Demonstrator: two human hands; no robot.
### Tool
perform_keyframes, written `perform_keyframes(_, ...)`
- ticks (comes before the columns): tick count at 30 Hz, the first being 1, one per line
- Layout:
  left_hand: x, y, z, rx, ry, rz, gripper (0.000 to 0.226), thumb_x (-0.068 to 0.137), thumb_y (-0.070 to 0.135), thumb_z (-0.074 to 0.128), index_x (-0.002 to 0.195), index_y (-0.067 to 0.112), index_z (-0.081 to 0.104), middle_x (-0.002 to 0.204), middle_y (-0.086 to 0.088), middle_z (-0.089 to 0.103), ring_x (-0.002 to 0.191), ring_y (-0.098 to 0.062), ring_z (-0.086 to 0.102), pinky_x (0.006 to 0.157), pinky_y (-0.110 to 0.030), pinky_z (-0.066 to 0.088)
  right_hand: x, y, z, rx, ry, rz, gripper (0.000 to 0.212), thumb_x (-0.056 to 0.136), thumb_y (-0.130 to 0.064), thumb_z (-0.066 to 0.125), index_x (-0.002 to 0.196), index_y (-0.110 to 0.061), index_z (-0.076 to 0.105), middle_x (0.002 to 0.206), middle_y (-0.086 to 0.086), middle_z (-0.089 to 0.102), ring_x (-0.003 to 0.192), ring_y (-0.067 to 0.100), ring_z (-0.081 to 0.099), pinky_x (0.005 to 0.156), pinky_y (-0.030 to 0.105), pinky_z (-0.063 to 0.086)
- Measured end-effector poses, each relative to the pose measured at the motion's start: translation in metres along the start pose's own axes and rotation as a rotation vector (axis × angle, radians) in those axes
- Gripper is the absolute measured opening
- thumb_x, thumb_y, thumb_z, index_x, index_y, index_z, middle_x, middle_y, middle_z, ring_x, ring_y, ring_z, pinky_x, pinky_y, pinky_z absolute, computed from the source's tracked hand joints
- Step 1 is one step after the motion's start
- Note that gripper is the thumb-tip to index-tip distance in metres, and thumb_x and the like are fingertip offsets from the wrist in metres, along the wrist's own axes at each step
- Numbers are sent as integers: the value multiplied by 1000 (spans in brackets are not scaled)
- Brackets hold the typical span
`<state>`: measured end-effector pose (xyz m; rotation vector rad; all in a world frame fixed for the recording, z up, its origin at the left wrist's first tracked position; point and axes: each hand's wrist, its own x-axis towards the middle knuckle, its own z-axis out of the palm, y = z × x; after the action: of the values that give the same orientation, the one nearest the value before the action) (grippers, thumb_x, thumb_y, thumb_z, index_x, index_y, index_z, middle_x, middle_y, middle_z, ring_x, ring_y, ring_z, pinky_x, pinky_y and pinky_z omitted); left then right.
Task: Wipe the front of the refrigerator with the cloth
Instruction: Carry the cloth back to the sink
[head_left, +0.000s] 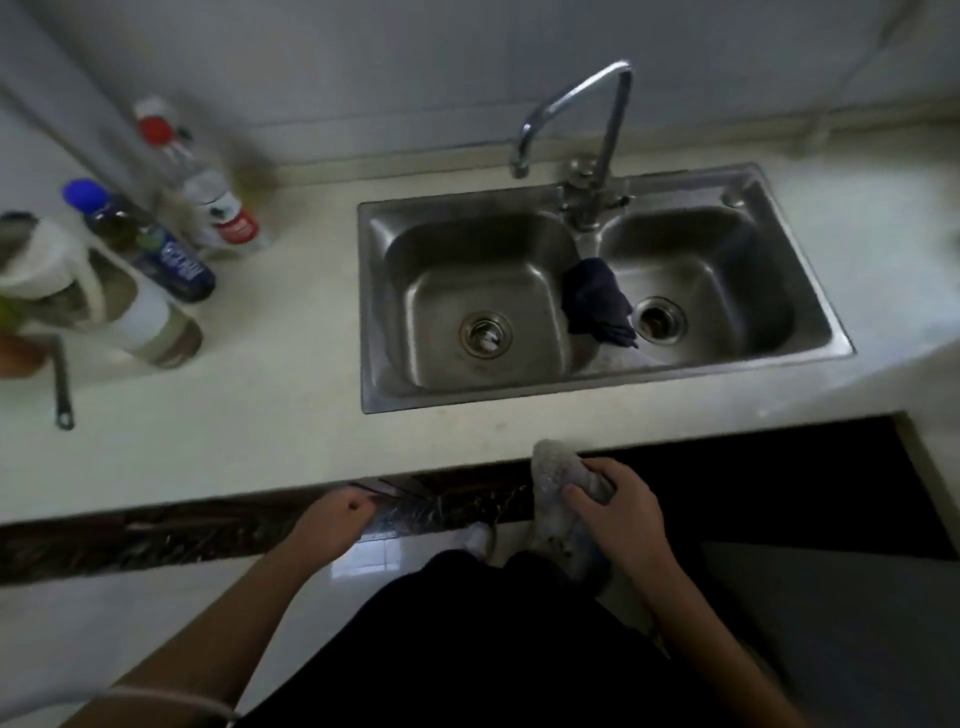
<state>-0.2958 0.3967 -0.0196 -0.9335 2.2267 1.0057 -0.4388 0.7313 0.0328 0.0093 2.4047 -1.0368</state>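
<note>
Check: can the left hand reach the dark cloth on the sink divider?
Probably yes: the left hand holds nothing, and only bare counter and the left basin lie before the dark cloth.

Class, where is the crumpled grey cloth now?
Head view: the right hand grips the crumpled grey cloth at the front edge of the pale countertop, right of centre, before the steel double sink.
</note>
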Motion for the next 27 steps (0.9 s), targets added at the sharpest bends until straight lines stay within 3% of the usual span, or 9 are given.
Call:
perform_keyframes(5, -41, -20, -1, -199, 134, -120, 27, 88, 31, 52, 78, 9, 65, 81, -10, 70, 74, -24, 71, 78, -40, 58, 36, -37, 15, -166, -214, -206, 32, 86, -36, 76, 115, -26, 68, 110, -2, 65, 99, 18, 62, 81, 31, 46)
perform_keyframes(12, -59, -37, -20, -290, 299, -188, 19, 93, 23, 54, 87, 12, 68, 85, -8, 73, 77, -23, 72, 78, -38, 54, 59, -108, 55, -250, -280, -433, 35, 81, -38, 77, 114, -29, 70, 111, -2, 68, 104, 19, 64, 87, 33, 50)
perform_keyframes(15, -57, -42, -37, -306, 327, -165, 20, 93, 24, 54, 86, 12, 69, 81, -8, 72, 80, -24, 69, 75, -35, 49, 61, -136, 68, -249, -281, -482, 34, 82, -37, 77, 115, -29, 69, 112, -2, 66, 102, 18, 63, 85, 32, 48)
perform_keyframes(19, -41, -51, -63, -316, 308, -121, 19, 93, 25, 55, 85, 15, 68, 83, -9, 72, 82, -25, 70, 82, -42, 55, 68, -161, 83, -259, -261, -499, 35, 83, -40, 76, 116, -30, 69, 109, -5, 65, 96, 14, 61, 82, 30, 46)
perform_keyframes(23, -25, -57, -90, -333, 290, -103, 16, 92, 28, 56, 83, 21, 68, 83, -5, 72, 79, -24, 71, 69, -37, 56, 80, -185, 99, -260, -245, -487, 35, 82, -39, 75, 115, -30, 69, 108, -2, 66, 98, 17, 64, 88, 37, 53)
perform_keyframes(27, -11, -66, -106, -312, 258, -102, 17, 91, 29, 56, 81, 21, 67, 83, -1, 73, 83, -22, 70, 79, -37, 54, 103, -216, 128, -263, -246, -496, 37, 85, -39, 73, 119, -28, 67, 113, -3, 65, 100, 16, 62, 84, 32, 47)
